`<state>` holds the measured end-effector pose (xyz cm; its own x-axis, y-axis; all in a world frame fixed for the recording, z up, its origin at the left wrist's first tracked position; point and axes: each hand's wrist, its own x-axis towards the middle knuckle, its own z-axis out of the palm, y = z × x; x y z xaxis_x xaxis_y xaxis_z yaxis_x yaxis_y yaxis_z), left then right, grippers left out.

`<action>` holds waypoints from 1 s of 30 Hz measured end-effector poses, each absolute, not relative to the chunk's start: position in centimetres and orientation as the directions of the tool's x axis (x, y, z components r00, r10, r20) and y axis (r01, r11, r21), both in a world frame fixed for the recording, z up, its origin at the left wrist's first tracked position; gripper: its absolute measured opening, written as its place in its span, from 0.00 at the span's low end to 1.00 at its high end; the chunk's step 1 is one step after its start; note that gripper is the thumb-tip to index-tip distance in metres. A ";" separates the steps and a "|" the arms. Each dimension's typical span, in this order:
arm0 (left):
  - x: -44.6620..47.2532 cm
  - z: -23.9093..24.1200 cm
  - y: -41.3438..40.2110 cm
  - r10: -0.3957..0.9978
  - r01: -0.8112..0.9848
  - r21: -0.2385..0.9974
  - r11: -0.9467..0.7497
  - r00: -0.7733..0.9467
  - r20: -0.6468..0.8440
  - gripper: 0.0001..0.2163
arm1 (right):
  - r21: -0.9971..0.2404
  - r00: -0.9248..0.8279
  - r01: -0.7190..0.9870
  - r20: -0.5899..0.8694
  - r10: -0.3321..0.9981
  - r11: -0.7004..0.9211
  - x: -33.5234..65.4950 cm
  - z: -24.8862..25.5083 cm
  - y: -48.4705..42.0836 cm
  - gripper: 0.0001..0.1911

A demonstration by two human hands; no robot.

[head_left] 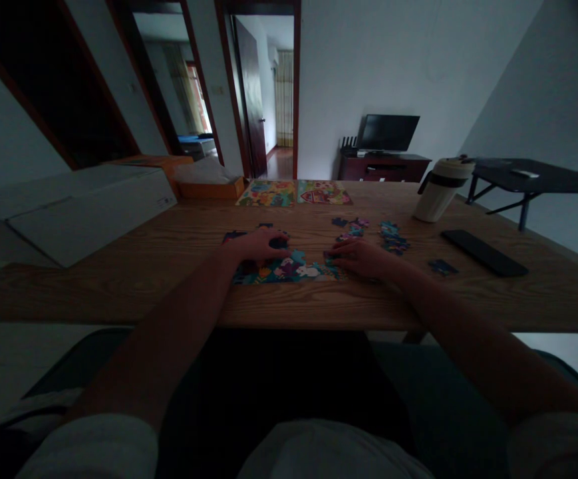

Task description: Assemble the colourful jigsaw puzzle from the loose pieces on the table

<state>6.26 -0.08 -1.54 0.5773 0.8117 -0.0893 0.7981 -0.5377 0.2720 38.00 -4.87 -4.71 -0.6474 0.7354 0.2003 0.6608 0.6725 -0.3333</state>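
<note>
A partly joined jigsaw puzzle [293, 268] with teal, white and purple pictures lies on the wooden table in front of me. Over its left part rests my left hand [256, 245], thumb and fingers apart; it hides some of the pieces beneath. At the right end of the puzzle, my right hand [361, 257] has its fingertips together on a small puzzle piece [328, 255], touching or close to the joined part. Loose puzzle pieces [353, 229] lie just beyond the right hand, with another group of puzzle pieces [393, 237] farther right.
A dark phone-like slab [483, 253] and a single dark puzzle piece [442, 267] lie at right. Behind stands a cream tumbler [445, 188]. Two colourful picture sheets [296, 193] lie at the far edge. A white box [79, 203] and an orange tissue box [213, 188] stand left.
</note>
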 end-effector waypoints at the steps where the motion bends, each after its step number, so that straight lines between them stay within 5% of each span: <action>1: 6.3 -1.6 0.0 0.809 0.793 0.274 -0.544 0.582 -0.081 0.35 | -0.340 -0.654 0.651 0.201 0.729 0.678 38.0 -4.7 -4.8 0.19; 15: 6.0 -1.9 0.5 0.791 0.779 0.238 -0.580 0.608 -0.060 0.31 | -0.262 -0.632 0.687 0.245 0.736 0.677 37.7 -4.4 -5.1 0.18; 22: 5.7 -2.3 0.8 0.793 0.772 0.272 -0.575 0.607 -0.046 0.29 | -0.554 -0.108 0.669 0.588 0.802 0.496 41.8 -1.5 -6.2 0.15; 26: 5.8 -2.1 0.6 0.797 0.780 0.260 -0.569 0.601 -0.057 0.27 | -0.643 0.038 0.671 0.527 0.849 0.369 45.3 -0.5 -8.0 0.16; 30: 5.8 -2.2 1.0 0.792 0.777 0.242 -0.582 0.609 -0.051 0.28 | -0.565 -0.069 0.766 0.403 0.913 0.307 47.9 -2.3 -10.9 0.17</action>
<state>5.79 1.03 -2.22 0.6087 0.7918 -0.0507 0.7766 -0.5815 0.2424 47.93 -10.88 -2.29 -0.0689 0.9128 0.4026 0.7657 0.3071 -0.5652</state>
